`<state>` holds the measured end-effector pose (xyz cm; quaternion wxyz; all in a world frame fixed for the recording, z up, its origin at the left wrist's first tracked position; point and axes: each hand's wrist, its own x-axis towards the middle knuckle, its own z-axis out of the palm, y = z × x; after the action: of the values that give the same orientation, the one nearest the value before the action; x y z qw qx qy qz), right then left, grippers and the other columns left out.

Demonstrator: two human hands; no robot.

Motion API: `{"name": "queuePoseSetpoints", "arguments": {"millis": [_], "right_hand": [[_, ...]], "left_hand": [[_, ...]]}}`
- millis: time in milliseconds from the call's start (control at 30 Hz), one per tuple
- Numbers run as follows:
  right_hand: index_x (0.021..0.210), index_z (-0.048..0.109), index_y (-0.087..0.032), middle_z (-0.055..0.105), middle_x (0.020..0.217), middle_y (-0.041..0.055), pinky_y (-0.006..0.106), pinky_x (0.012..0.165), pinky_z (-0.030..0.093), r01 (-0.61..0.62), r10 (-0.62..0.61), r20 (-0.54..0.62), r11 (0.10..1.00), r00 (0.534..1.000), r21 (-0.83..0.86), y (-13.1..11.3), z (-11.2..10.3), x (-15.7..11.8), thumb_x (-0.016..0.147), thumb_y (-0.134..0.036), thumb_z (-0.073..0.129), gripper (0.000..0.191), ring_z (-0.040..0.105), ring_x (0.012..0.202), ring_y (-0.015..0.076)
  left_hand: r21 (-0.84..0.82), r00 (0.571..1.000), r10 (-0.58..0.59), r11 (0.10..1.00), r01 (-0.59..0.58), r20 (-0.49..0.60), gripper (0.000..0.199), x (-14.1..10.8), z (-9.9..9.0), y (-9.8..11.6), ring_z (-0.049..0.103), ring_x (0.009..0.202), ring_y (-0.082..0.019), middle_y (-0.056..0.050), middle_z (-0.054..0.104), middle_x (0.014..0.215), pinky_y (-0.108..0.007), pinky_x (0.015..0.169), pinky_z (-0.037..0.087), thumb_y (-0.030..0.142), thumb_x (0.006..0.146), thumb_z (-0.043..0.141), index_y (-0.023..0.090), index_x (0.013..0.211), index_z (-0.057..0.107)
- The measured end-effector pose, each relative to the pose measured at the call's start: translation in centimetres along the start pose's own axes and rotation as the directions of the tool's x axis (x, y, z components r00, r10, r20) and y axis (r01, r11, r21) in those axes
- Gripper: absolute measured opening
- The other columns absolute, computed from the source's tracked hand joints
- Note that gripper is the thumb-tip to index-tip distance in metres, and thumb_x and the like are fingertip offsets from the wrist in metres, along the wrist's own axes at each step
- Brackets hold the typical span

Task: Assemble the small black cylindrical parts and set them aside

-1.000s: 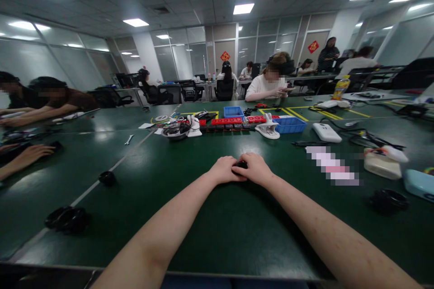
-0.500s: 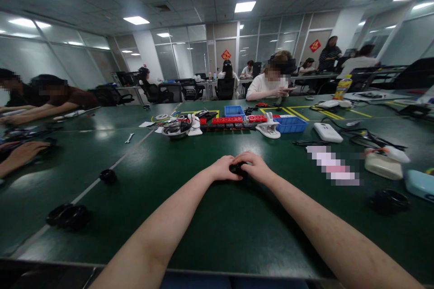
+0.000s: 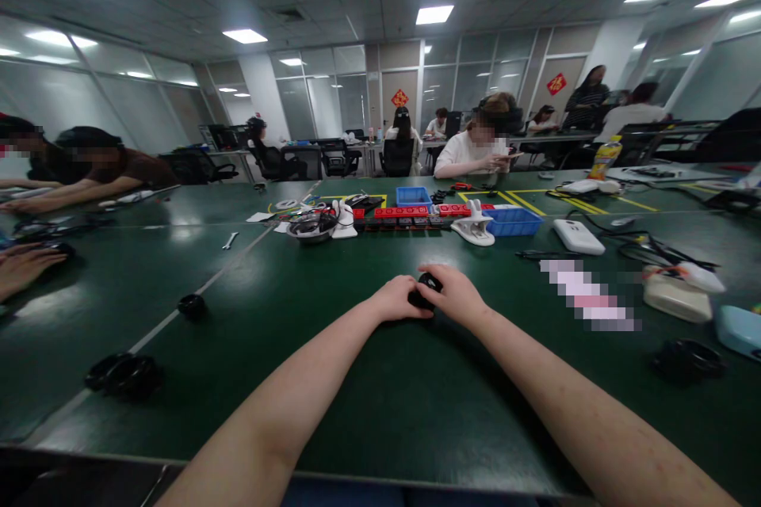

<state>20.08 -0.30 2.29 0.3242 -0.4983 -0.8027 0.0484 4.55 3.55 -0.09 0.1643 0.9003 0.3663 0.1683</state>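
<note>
Low over the middle of the green table [image 3: 369,412], a small round black part [image 3: 421,298] is held between both hands. My left hand [image 3: 393,299] closes on it from the left, its fingers wrapped around the near side. From the right, my right hand [image 3: 456,291] grips its top and side with curled fingers and thumb. The fingers cover much of the part, so its exact kind cannot be made out.
Several black ring-like parts lie at left [image 3: 126,375], [image 3: 192,306] and right [image 3: 688,360]. Beyond my hands stand a white clamp stand [image 3: 474,226], a blue bin [image 3: 512,222] and a red-black strip [image 3: 404,214]. A co-worker's hand [image 3: 27,269] rests at far left.
Both hands stay on the black part. My right hand has shifted and turned slightly, showing more of the part's top. The whole view has drifted a little.
</note>
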Motion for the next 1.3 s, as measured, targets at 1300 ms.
{"name": "queuePoseSetpoints", "arguments": {"millis": [1300], "right_hand": [[0.107,0.051,-0.015,0.059,0.104,0.0106,0.034,0.084,0.042,-0.201,0.208,0.078,0.976,0.975,-0.084,3.2,3.1,-0.1,0.072,-0.017,0.057,0.036,0.056,0.094,0.0221]], "left_hand": [[0.604,0.658,-0.753,0.533,0.593,0.018,0.041,-23.2,-16.1,-9.4,0.059,0.089,-0.026,-0.005,0.065,0.095,-0.028,0.073,0.041,0.041,0.059,0.066,0.024,0.095,0.062]]}}
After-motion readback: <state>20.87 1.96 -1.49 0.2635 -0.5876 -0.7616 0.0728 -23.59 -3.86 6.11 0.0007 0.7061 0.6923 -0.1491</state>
